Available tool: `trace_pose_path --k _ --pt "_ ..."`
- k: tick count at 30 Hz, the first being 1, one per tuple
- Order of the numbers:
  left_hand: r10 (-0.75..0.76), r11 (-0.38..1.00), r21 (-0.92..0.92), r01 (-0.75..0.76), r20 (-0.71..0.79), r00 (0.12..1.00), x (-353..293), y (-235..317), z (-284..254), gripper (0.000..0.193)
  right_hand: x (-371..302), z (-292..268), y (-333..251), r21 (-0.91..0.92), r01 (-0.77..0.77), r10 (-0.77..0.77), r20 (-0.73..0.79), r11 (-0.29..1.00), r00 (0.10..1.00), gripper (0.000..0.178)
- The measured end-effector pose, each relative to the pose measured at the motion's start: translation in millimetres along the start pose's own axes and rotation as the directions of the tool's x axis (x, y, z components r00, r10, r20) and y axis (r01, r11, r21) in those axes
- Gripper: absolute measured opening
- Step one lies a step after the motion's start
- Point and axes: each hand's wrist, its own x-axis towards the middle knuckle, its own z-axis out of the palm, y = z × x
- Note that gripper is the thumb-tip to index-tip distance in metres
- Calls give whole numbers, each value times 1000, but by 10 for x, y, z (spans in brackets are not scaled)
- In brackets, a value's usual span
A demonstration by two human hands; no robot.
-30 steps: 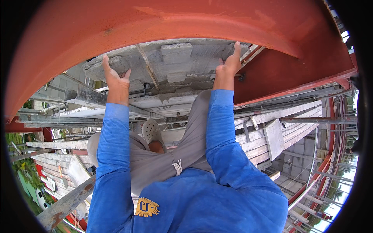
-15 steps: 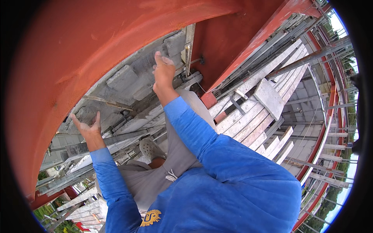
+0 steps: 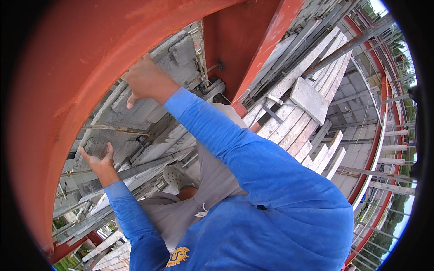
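My left hand [image 3: 98,163] is open, thumb and fingers apart, beside the rough grey cement surface [image 3: 110,143] below the curved red steel beam [image 3: 68,90]. It holds nothing that I can see. My right hand [image 3: 151,81] reaches left across the cement slabs [image 3: 183,50] to the beam's lower edge. Its thumb hangs down apart from the fingers, and no object shows in it. The fingertips meet the beam's edge in the picture; whether they touch it, I cannot tell.
A red steel upright [image 3: 239,45] stands beyond my right hand. To the right runs a scaffold of whitish planks [image 3: 289,128] with a loose square board [image 3: 309,100] on top. A metal pole [image 3: 350,45] crosses above the planks. My shoe [image 3: 178,177] rests below, among boards and bars.
My right hand has swung left from above the cement slabs to the beam's edge and turned thumb down. My left hand has shifted slightly downward, still open. The view has tilted a little.
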Motion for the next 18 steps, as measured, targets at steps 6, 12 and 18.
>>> trace_pose_path --k 6,12,18 --pt "-30 1000 -1 30 -29 999 -23 46 15 73 105 -22 11 82 -1 -16 211 997 977 56" --pt "-39 999 -36 40 16 999 -12 63 -4 67 79 -177 62 172 47 -89 244 984 966 36" --pt "-4 999 -36 7 72 997 -166 54 120 68 49 -297 125 144 19 -61 295 989 954 40"
